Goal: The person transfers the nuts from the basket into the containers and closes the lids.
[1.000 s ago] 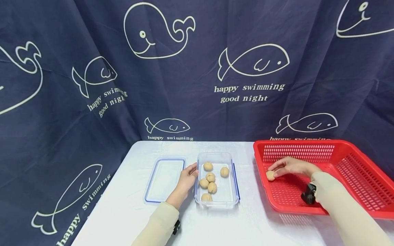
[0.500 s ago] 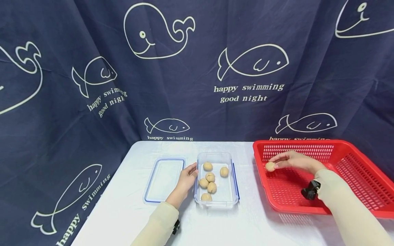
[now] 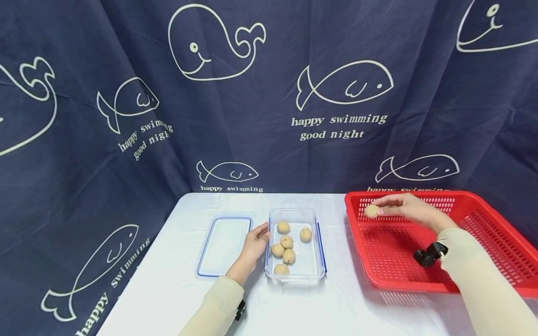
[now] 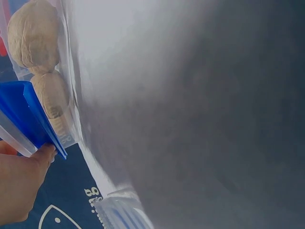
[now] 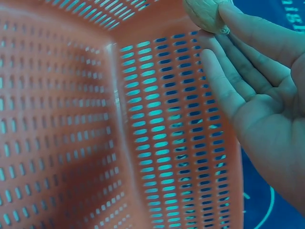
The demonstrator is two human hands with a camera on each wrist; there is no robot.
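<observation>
In the head view my right hand (image 3: 405, 207) pinches a walnut (image 3: 371, 211) between thumb and fingertips, raised inside the red basket (image 3: 370, 275) near its left wall. The right wrist view shows the same walnut (image 5: 205, 15) at the fingertips, with the other fingers extended below. My left hand (image 3: 252, 247) holds the left side of a clear plastic food container (image 3: 310, 279). Seen from the left wrist, the thumb lies against its blue latch flap (image 4: 26, 112), fingers partly hidden behind. Several walnuts (image 3: 286, 241) lie inside the container, mostly along its left half.
A clear lid with a blue seal (image 3: 224, 246) lies flat left of the container. Both stand on a white-covered table (image 3: 302, 312). A dark blue curtain (image 3: 277, 154) with fish drawings hangs behind the table's far edge.
My right hand has lifted the walnut from the basket's floor and moved it up and slightly away from me. The left hand and the container have stayed in place.
</observation>
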